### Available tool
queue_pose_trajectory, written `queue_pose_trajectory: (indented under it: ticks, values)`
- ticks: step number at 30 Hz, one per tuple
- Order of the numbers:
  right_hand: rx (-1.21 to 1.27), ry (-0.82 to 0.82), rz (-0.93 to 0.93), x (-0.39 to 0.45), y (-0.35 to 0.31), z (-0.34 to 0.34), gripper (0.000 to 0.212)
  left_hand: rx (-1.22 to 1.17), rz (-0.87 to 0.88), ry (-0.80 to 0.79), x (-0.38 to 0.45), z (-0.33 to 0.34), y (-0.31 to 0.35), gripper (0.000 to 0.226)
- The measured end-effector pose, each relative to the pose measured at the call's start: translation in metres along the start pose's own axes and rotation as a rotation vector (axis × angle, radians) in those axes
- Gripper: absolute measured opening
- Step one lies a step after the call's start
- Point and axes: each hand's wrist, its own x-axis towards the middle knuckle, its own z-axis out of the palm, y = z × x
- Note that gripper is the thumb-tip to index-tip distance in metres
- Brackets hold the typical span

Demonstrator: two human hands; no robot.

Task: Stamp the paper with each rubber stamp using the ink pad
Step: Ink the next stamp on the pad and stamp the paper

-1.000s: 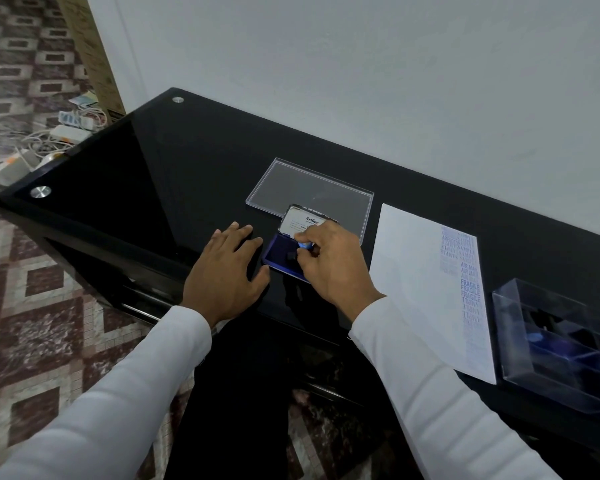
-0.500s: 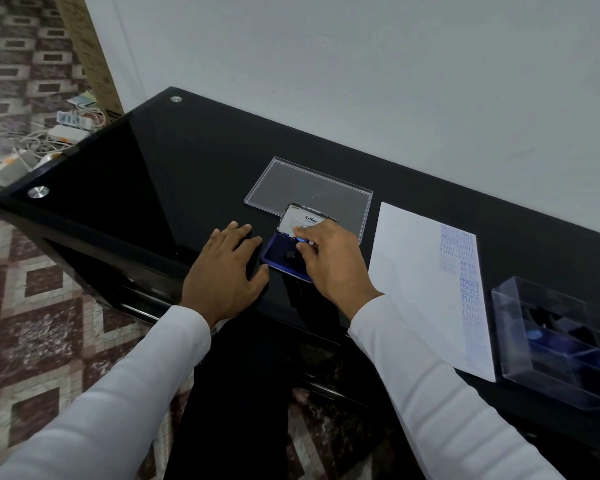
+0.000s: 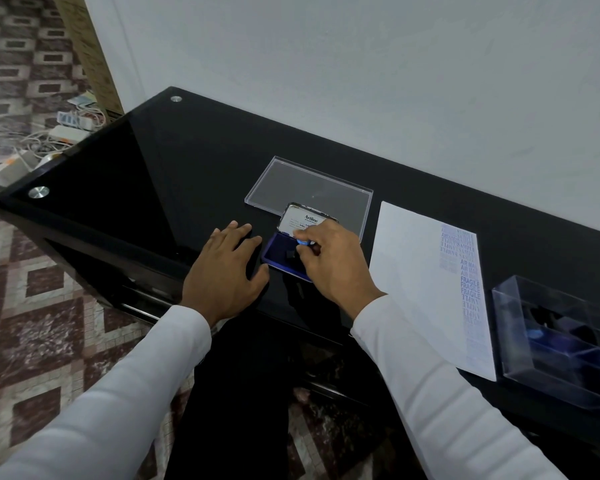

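Note:
A blue ink pad (image 3: 277,250) lies open on the black table, its lid (image 3: 303,221) tipped up at the back. My right hand (image 3: 329,263) pinches a small blue-topped rubber stamp (image 3: 303,244) over the pad's right part; whether the stamp touches the ink is hidden by my fingers. My left hand (image 3: 224,271) rests flat on the table, its thumb against the pad's left edge. A white paper (image 3: 409,271) lies to the right, with several blue stamp prints (image 3: 466,271) along its right side.
A clear flat lid (image 3: 309,187) lies behind the ink pad. A clear plastic box (image 3: 561,337) holding dark and blue stamps stands at the far right by the table's front edge. The white wall runs close behind the table. Cables lie on the floor at the left.
My right hand has lifted slightly, so the stamp's blue top and dark body now show above the pad. My left hand has stayed in place.

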Motion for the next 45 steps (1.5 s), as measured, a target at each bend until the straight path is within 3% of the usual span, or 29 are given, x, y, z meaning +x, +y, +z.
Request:
queue_pose_trajectory:
  ticks: [14, 31, 39, 45]
  values:
    - [0.047, -0.021, 0.040, 0.0011, 0.0023, 0.0000, 0.020, 0.021, -0.013, -0.019, 0.0022, 0.0020, -0.0005, 0.062]
    - [0.006, 0.018, 0.019, 0.0027, 0.0007, 0.0026, 0.029, 0.002, -0.003, 0.006, 0.0000, 0.0003, 0.0005, 0.060]
    - [0.066, 0.034, 0.050, 0.0001, -0.0003, 0.0036, 0.020, 0.000, -0.006, 0.015, 0.0002, 0.0018, 0.0007, 0.059]
    - [0.033, 0.017, 0.035, 0.0017, -0.0008, 0.0026, 0.029, 0.013, -0.009, 0.006, 0.0011, 0.0025, 0.0008, 0.059]
